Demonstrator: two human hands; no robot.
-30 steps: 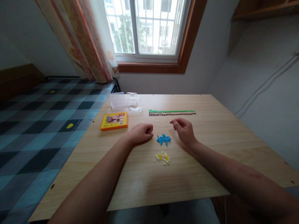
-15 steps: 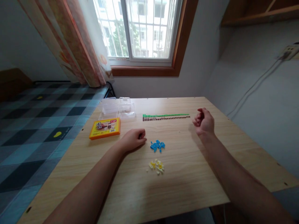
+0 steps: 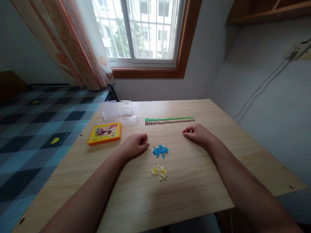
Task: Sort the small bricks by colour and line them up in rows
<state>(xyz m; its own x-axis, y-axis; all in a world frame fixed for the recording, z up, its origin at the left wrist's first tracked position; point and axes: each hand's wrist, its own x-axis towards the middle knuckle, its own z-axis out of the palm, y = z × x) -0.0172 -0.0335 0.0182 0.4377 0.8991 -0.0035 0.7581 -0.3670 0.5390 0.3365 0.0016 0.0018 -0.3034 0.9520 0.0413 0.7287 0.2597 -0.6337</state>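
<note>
My left hand (image 3: 136, 145) rests on the table with its fingers curled in; its palm side is hidden, so I cannot make out whether anything is inside. Just right of it lies a loose pile of small blue bricks (image 3: 160, 151). Nearer to me is a pile of pale and bright yellow bricks (image 3: 159, 172). On the right, my right hand (image 3: 198, 132) lies low over the table, thumb and fingertips pinched at a tiny pale brick that barely shows. Beyond the hands run a row of green bricks (image 3: 170, 119) and a row of dark brown bricks (image 3: 170, 122).
An orange-yellow box (image 3: 105, 133) with a printed lid lies left of my left hand. Clear plastic trays (image 3: 118, 113) stand behind it. The wooden table (image 3: 194, 184) borders a bed with a checked cover (image 3: 55, 119) on the left. A window is ahead.
My right hand has come down and left from beside the rows' right end, its fingertips now at the lone pale brick's spot. The left hand stays put. The view has shifted slightly.
</note>
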